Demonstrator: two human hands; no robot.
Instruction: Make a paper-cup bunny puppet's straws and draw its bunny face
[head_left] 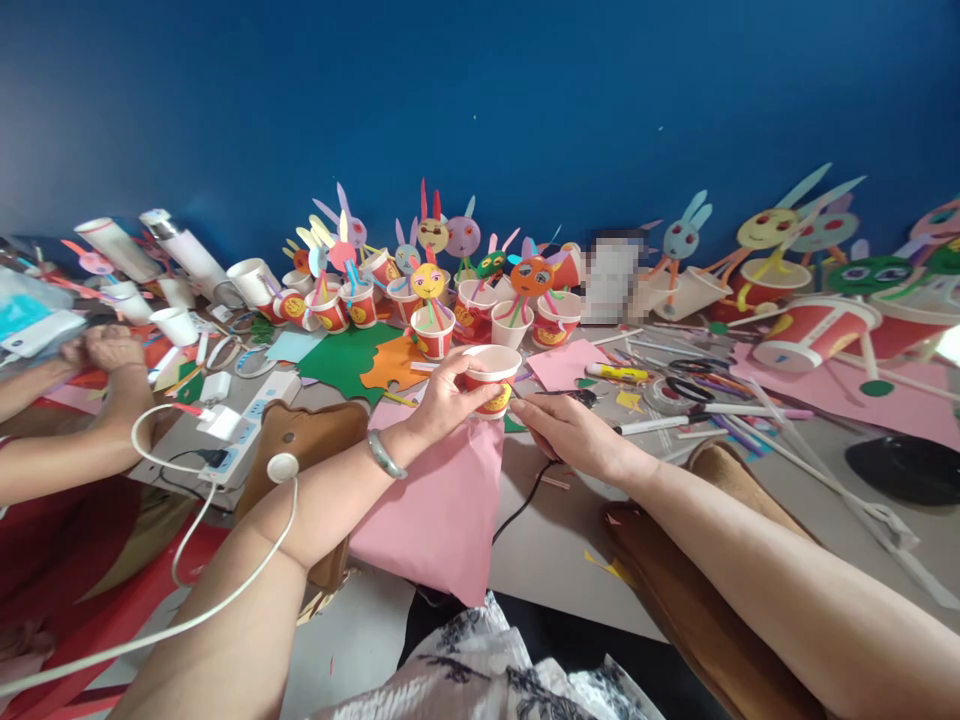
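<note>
The pink sheet (pixel 431 510) is smooth, matt paper; the power strip (pixel 259 425) is white plastic. The bangle (pixel 386 455) looks smooth and glossy, the wall (pixel 480 90) matt.

Above the decorated cups (pixel 431 325), the air before the blue wall (pixel 480 100) is open. At table height, that row of cups blocks the back of the surface (pixel 555 540). Pens and scissors (pixel 690 388) clutter the right, and the power strip (pixel 259 425) stands in the way on the left. Bare surface lies right of the hanging pink sheet (pixel 442 520).
</note>
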